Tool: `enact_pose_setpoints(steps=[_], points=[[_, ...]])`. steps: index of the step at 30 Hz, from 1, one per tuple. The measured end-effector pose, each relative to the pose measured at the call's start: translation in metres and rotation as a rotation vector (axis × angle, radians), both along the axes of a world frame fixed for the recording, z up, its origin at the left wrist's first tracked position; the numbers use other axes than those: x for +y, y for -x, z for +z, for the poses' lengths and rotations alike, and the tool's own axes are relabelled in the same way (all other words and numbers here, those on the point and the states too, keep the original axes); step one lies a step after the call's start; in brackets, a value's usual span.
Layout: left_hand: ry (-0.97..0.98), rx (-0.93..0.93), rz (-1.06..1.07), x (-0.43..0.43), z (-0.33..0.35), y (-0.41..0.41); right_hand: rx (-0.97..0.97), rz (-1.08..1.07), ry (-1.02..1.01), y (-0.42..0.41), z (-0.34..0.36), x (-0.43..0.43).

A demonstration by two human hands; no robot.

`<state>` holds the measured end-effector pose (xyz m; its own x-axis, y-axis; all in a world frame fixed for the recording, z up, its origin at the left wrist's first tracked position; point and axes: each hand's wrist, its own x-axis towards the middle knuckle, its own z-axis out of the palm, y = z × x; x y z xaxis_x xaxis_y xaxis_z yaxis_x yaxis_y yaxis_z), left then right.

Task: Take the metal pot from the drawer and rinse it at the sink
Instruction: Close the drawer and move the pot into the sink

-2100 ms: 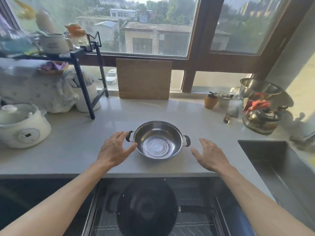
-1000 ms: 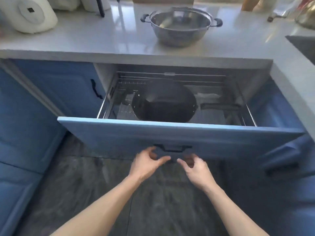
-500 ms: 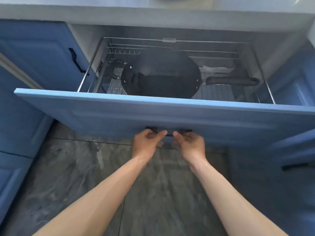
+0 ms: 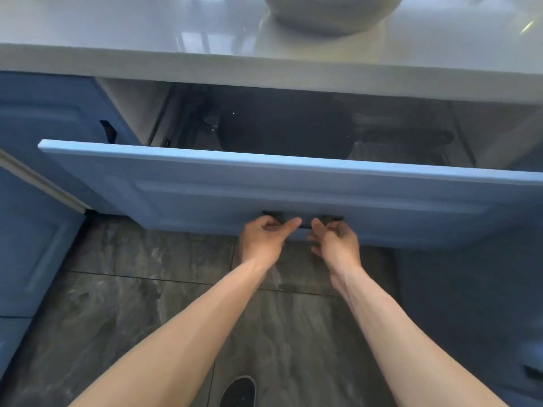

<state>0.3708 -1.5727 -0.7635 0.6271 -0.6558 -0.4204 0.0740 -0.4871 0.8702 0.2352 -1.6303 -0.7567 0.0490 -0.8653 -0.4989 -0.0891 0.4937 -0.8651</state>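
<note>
Already out, the round shiny metal pot sits on the pale grey countertop above the blue panelled drawer. The left hand and right hand curl their fingers around its dark handle, probably to shut it.

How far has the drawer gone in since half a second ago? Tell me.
Yes. The drawer has slid inward: less of the black wok shows beneath the countertop edge.
</note>
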Motion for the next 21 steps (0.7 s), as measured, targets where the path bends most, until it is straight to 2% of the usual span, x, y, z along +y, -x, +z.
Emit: enact_pose_setpoints(steps=[9, 15, 21], points=[[0.015, -0.009, -0.014, -0.089, -0.008, -0.038, -0.048, -0.109, 0.004, -0.045, -0.001, -0.082], [0.008, -0.044, 0.006, -0.124, -0.011, -0.051, -0.147, -0.118, -0.079, -0.062, 0.002, -0.118], [0.0, -0.066, -0.037, -0.139, -0.01, -0.064, -0.055, -0.075, -0.022, -0.064, 0.003, -0.132]])
